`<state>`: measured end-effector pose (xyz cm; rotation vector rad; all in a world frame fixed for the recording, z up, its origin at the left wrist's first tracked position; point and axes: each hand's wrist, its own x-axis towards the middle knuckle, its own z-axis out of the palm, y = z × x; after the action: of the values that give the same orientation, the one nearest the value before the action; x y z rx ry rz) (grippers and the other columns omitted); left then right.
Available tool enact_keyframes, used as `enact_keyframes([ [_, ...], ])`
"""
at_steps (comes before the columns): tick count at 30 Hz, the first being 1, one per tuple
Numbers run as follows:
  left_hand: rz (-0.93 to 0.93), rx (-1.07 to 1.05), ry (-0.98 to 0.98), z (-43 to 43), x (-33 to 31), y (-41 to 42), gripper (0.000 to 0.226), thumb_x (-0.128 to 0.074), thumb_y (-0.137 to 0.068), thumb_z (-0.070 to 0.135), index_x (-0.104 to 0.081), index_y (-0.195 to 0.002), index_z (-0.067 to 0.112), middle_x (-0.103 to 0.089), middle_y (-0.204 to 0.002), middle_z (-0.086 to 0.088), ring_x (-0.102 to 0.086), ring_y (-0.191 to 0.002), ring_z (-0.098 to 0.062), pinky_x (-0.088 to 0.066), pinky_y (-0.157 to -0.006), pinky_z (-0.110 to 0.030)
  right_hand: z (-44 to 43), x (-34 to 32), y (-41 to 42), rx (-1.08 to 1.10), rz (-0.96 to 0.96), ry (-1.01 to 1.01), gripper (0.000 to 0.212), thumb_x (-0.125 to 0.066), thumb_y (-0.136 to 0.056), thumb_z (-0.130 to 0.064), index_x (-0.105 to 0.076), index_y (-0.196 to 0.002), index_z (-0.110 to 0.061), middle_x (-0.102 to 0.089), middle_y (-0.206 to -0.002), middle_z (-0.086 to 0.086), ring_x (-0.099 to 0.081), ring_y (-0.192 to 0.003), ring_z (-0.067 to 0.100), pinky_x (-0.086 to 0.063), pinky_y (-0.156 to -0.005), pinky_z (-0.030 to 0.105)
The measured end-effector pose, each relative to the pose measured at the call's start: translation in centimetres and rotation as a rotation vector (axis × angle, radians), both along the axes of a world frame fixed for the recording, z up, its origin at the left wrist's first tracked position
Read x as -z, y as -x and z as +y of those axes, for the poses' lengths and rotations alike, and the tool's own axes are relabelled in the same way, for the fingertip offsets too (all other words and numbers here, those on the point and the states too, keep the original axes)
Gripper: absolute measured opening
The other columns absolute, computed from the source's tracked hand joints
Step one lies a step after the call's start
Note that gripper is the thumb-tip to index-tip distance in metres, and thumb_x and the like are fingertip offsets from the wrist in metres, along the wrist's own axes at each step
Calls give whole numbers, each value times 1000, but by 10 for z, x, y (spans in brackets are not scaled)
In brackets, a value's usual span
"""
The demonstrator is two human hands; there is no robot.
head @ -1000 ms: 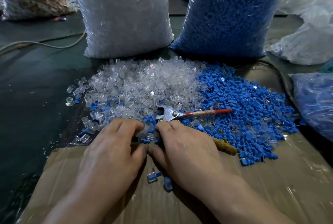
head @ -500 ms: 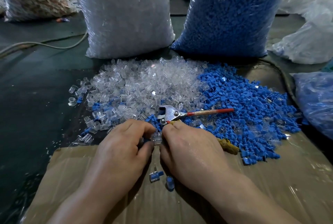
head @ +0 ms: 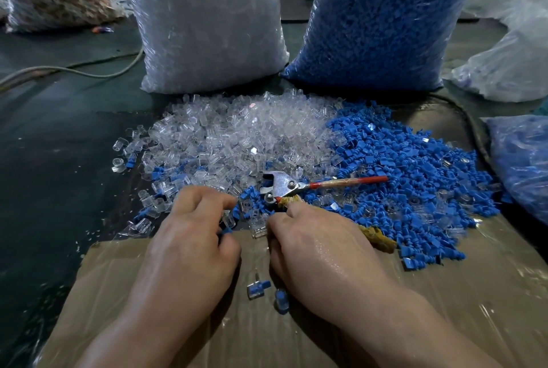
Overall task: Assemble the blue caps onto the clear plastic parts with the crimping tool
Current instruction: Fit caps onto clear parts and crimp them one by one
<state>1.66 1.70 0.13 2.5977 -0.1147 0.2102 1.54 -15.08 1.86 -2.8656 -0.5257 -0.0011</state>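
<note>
The fingers (head: 207,198) of the left hand (head: 189,249) are curled narrow and pinch a blue cap (head: 226,231), with a clear part (head: 229,219) just beside it. The right hand (head: 320,252) grips the wrapped lower handle of the crimping tool (head: 281,185). The tool's head lies just up and right of the left fingers, and its long axis runs toward the right of the frame, so the right hand is nearer. Two assembled pieces (head: 258,290) lie on the cardboard (head: 444,293) between the wrists.
</note>
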Motion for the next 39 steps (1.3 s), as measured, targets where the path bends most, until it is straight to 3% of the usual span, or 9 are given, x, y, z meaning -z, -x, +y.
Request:
enact_keyframes([
  [3,11,-37,-63,0,-1,0,40,-65,-81,18,-65,-120,27,-44,-109,18,-49,-88,-7,-38,-76,-26,-2,3,0,13,-22,-65,13,-43,-97,-28,-55,-97,-24,-39,-83,-6,-41,-68,18,-29,-52,32],
  [6,20,-30,-129,0,-1,-2,40,-66,-84,19,-66,-123,25,-53,-114,13,-49,-103,-10,-39,-87,-28,-5,4,0,37,-8,-216,15,-39,-100,-31,-53,-102,-27,-48,-96,-6,-53,-80,21,-46,-71,41],
  [10,-11,36,-59,-1,1,-4,31,-73,-81,8,-73,-107,25,-64,-106,13,-57,-96,-9,-39,-82,-25,-8,4,0,43,23,-381,9,-36,-101,-37,-42,-95,-35,-47,-98,-13,-52,-85,14,-46,-77,42],
  [15,-72,68,47,-1,8,-9,22,-76,-81,11,-72,-93,29,-63,-92,20,-57,-86,-5,-39,-74,-19,-7,6,-3,51,54,-502,7,-42,-101,-39,-40,-94,-40,-53,-80,-17,-50,-80,4,-38,-64,23],
  [18,-90,62,77,0,10,-10,23,-75,-81,11,-68,-86,32,-61,-88,19,-58,-84,-7,-41,-72,-24,-6,7,-4,61,80,-599,5,-45,-100,-39,-45,-96,-37,-58,-79,-17,-52,-81,0,-40,-63,17],
  [23,-109,62,60,-1,12,-10,21,-73,-82,14,-64,-84,32,-61,-84,19,-54,-84,-4,-38,-71,-17,-4,10,-5,84,93,-715,5,-44,-100,-37,-48,-101,-35,-64,-89,-13,-58,-85,3,-49,-76,36],
  [31,-261,-27,187,-2,11,-9,28,-71,-83,18,-62,-98,40,-60,-92,29,-54,-96,9,-32,-83,1,-2,12,-6,138,66,-903,4,-49,-99,-35,-52,-98,-35,-67,-86,-10,-63,-84,8,-53,-74,44],
  [35,-223,-57,295,-2,13,-12,28,-74,-84,17,-65,-97,40,-63,-99,27,-57,-95,10,-36,-80,0,-2,10,-5,146,72,-1029,7,-51,-99,-28,-54,-99,-34,-67,-91,-14,-66,-88,10,-55,-75,44],
  [39,-187,-123,503,-1,11,-11,25,-76,-83,23,-64,-92,44,-68,-91,23,-64,-81,2,-46,-67,-12,-3,7,-3,161,85,-1098,11,-55,-98,-25,-58,-96,-35,-69,-86,-10,-68,-82,9,-59,-67,40],
])
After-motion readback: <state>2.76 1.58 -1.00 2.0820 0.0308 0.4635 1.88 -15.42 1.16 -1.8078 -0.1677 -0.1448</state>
